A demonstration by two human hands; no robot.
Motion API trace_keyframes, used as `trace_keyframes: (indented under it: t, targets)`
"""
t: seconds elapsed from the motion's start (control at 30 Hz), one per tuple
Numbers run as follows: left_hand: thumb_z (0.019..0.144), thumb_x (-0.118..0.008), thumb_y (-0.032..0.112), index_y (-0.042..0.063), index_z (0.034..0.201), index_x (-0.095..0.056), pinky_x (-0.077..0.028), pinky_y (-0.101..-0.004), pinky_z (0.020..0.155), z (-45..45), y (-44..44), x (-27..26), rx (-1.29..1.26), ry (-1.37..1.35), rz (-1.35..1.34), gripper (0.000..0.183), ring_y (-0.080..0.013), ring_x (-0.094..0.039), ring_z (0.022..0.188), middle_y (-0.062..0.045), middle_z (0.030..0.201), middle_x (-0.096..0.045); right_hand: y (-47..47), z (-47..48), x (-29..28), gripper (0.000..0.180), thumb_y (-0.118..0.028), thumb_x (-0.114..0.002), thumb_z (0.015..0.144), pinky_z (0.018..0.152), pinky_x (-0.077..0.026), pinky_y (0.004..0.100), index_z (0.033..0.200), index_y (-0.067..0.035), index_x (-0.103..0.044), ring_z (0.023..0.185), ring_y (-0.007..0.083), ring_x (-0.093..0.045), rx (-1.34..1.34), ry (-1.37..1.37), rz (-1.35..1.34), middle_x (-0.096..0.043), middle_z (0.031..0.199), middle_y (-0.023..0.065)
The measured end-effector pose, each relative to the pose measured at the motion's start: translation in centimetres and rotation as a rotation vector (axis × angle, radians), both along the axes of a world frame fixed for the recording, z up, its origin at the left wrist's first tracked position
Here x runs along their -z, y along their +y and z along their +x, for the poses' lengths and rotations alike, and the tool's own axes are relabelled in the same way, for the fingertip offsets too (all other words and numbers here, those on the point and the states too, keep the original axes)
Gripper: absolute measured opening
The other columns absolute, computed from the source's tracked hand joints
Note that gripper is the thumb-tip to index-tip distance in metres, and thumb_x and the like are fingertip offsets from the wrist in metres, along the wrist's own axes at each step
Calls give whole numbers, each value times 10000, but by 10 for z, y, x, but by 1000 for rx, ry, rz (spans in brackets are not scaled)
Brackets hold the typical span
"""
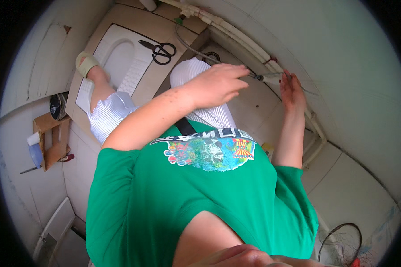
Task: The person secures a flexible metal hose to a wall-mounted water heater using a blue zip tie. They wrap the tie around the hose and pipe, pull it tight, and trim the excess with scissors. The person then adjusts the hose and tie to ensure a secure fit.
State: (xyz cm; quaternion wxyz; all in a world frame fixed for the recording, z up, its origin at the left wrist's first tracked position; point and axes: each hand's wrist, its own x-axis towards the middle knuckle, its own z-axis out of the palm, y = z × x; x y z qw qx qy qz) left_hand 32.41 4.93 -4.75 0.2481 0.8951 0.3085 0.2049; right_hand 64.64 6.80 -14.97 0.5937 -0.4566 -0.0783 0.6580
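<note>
My left hand point(220, 82) reaches across above my knee with its fingers apart. Its fingertips are close to a thin wire point(273, 73) and a small dark knot or joint point(260, 77); whether they grip anything is hidden. At the wall, my right hand point(292, 93) is raised with fingers mostly straight, and the wire passes between them, its loose end trailing beyond. A grey flexible hose point(190, 48) runs from a valve point(186, 12) and disappears behind my left hand. Black-handled scissors point(158, 51) lie, blades apart, on the rim of a white squat toilet point(115, 33).
Pale pipes point(235, 31) run along the wall, with a floor drain point(211, 57) below. To the left stand a brown wooden frame point(53, 140) and a round dark container point(57, 106). A coil of dark wire point(341, 227) lies at the lower right.
</note>
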Motion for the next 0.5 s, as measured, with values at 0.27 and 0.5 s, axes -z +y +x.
trace_keyframes:
  t: [0.27, 0.5]
  targets:
    - [834, -655, 145, 65, 1068, -682, -472, -418, 953, -29, -6, -9, -187, -22, -69, 249, -317, -569, 1150, -125, 1226, -621, 7, -1, 16, 190, -132, -469, 1015, 818, -518, 335, 1159, -18, -517, 1051, 251, -616, -55, -106, -11, -604, 1208, 182]
    - [837, -646, 107, 65, 1079, -690, -492, -387, 930, -34, -7, -7, -189, -53, -75, 250, -300, -609, 1101, -124, 1196, -646, 16, -20, 14, 171, -82, -508, 993, 874, -538, 355, 1140, 5, -504, 985, 254, -635, 131, -240, 90, -618, 1096, 158]
